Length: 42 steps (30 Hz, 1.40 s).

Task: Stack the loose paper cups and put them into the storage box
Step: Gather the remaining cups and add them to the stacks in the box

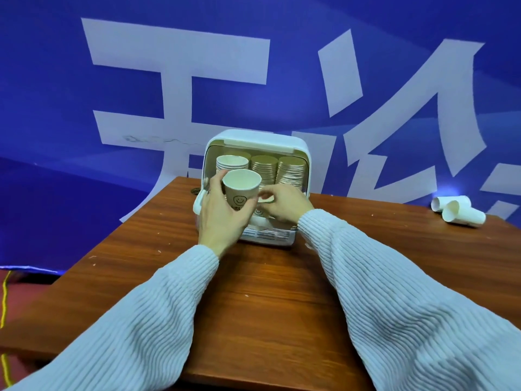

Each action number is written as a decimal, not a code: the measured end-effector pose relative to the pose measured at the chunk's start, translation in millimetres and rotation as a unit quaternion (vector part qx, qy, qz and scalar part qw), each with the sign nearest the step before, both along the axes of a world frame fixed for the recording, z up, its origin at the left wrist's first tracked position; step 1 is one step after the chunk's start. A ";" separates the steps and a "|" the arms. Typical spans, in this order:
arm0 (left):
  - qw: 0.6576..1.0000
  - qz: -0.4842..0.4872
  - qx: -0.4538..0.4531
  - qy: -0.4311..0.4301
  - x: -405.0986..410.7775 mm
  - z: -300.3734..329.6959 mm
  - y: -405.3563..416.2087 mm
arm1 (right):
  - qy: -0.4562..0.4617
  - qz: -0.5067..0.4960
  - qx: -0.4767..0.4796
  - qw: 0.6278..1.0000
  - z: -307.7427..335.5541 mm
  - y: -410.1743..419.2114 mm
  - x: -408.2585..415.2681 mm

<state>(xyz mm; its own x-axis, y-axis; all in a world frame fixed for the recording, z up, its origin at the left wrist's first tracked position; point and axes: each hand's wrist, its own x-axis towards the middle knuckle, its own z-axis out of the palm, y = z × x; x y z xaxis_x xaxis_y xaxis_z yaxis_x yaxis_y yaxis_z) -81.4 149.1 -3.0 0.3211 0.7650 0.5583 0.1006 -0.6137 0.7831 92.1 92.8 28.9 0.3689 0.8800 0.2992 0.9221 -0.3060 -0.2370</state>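
My left hand [222, 210] grips a paper cup [241, 187] upright before the open storage box [253, 187] on the worktop [253, 292], while my right hand [284, 206] pinches a second cup [266, 199] beside it.

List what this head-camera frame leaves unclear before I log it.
- Second paper cup, head view: mostly hidden by the right hand and by the smiley-printed paper cup the left hand holds.
- White plastic storage box: lower interior blocked by both hands.
- Loose white cups lying on the brown wooden table: too small and overlapping to count.
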 end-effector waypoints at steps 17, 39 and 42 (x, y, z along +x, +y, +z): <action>0.909 0.108 0.215 0.342 84.9 47.6 -6.5 | 0.059 -0.021 0.138 0.988 -8.3 -77.1 23.4; 0.925 -0.073 0.244 0.281 128.1 33.0 -68.7 | 0.149 -0.075 0.180 0.969 -16.6 -120.6 61.6; 0.932 -0.099 0.217 0.273 154.5 30.2 -88.8 | 0.157 -0.092 0.181 0.967 -22.5 -146.9 83.8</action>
